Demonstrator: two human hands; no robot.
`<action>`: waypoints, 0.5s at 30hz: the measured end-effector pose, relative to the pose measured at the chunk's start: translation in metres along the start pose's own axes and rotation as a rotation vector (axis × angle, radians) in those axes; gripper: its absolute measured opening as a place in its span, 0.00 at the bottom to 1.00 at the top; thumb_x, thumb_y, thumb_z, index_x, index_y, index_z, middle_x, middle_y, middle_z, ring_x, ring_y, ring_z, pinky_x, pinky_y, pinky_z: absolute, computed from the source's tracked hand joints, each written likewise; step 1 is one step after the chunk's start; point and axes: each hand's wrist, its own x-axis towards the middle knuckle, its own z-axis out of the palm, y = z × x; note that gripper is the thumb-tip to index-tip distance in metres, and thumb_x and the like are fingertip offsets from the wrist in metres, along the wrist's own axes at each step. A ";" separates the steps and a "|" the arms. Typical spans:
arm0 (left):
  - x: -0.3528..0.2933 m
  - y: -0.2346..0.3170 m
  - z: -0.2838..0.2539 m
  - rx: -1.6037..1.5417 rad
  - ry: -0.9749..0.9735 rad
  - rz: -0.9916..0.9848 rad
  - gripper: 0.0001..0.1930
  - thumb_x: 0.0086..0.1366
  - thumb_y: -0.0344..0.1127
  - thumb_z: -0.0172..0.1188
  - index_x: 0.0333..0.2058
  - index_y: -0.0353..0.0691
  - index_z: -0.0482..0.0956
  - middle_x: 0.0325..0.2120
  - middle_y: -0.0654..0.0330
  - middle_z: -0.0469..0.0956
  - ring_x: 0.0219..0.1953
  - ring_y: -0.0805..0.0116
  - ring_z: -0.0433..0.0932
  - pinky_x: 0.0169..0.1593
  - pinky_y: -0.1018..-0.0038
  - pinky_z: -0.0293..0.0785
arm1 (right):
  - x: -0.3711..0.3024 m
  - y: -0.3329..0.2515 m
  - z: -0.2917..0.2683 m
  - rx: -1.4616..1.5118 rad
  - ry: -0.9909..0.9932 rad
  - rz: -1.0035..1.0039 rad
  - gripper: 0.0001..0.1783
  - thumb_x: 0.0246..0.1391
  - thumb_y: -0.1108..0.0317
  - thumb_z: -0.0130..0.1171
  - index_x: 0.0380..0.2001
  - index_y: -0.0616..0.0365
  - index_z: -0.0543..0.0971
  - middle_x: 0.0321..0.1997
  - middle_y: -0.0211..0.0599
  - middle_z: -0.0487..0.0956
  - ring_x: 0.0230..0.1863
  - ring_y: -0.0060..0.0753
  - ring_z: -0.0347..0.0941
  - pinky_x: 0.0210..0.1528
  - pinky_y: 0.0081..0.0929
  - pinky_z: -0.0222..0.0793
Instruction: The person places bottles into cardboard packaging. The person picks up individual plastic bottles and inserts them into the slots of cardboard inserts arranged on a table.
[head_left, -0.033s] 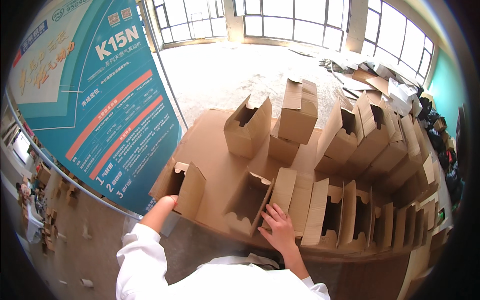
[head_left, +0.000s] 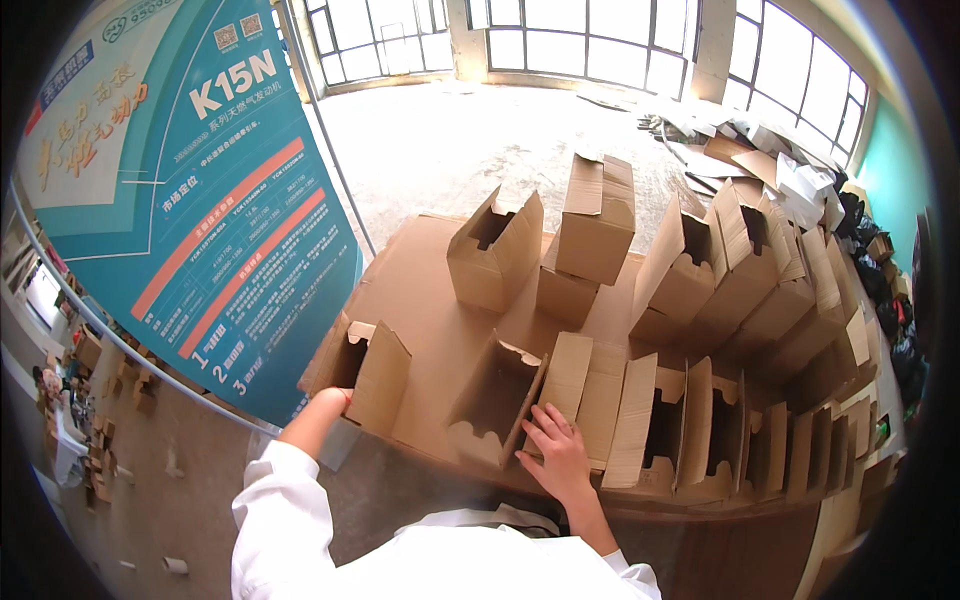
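crowding brown tabletop [head_left: 425,265]: cardboard boxes [head_left: 495,262]; right grip [head_left: 555,448] spread on one; left grip [head_left: 343,398] mostly hidden, can't judge; windows [head_left: 590,55] beyond

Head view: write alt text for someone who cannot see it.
A person's right hand lies spread on a cardboard flap; the left hand, mostly hidden, is at an open box. More boxes stand on the brown tabletop, beside a teal banner.

Left arm [head_left: 285,490] extended; left hand [head_left: 338,398], at the surface's [head_left: 420,290] near-left corner, mostly hidden. My right hand [head_left: 557,452]: back showing, fingers [head_left: 549,422] spread, near edge.
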 end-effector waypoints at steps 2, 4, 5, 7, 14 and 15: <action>0.015 -0.014 0.007 -0.170 -0.035 0.006 0.14 0.58 0.39 0.58 0.42 0.41 0.80 0.32 0.55 0.83 0.37 0.67 0.83 0.36 0.66 0.77 | 0.000 0.000 -0.002 0.001 -0.003 0.000 0.27 0.45 0.58 0.67 0.51 0.50 0.77 0.64 0.32 0.69 0.68 0.38 0.58 0.63 0.46 0.58; 0.025 -0.029 0.019 -0.378 -0.050 0.010 0.15 0.58 0.40 0.58 0.42 0.41 0.79 0.34 0.56 0.82 0.38 0.67 0.82 0.37 0.66 0.76 | 0.000 0.000 -0.002 0.003 0.005 -0.012 0.27 0.46 0.58 0.67 0.52 0.50 0.77 0.64 0.32 0.69 0.68 0.37 0.57 0.63 0.46 0.58; 0.030 -0.035 0.024 -0.487 -0.051 0.014 0.15 0.58 0.41 0.59 0.42 0.41 0.79 0.34 0.56 0.82 0.38 0.67 0.82 0.38 0.66 0.76 | -0.002 0.001 0.000 0.000 0.012 -0.017 0.27 0.46 0.58 0.67 0.52 0.50 0.77 0.64 0.31 0.69 0.68 0.37 0.58 0.63 0.46 0.58; 0.039 -0.045 0.037 -0.720 -0.047 0.033 0.16 0.58 0.42 0.59 0.42 0.41 0.79 0.36 0.56 0.82 0.39 0.66 0.82 0.38 0.66 0.76 | -0.002 0.002 0.001 -0.006 0.014 -0.019 0.27 0.46 0.58 0.67 0.52 0.50 0.77 0.64 0.31 0.69 0.68 0.37 0.58 0.63 0.46 0.58; 0.040 -0.056 0.083 -1.415 0.112 0.174 0.19 0.57 0.47 0.61 0.42 0.42 0.79 0.40 0.58 0.82 0.42 0.66 0.80 0.41 0.66 0.74 | -0.001 0.002 0.000 -0.024 0.030 -0.015 0.27 0.46 0.57 0.67 0.51 0.49 0.77 0.63 0.32 0.69 0.68 0.36 0.58 0.63 0.46 0.58; 0.046 -0.056 0.088 -1.399 0.091 0.165 0.20 0.58 0.47 0.59 0.45 0.41 0.76 0.41 0.56 0.81 0.43 0.64 0.79 0.43 0.65 0.74 | -0.003 0.002 0.001 -0.017 0.029 -0.016 0.27 0.46 0.57 0.67 0.51 0.49 0.77 0.63 0.32 0.69 0.68 0.36 0.58 0.63 0.46 0.58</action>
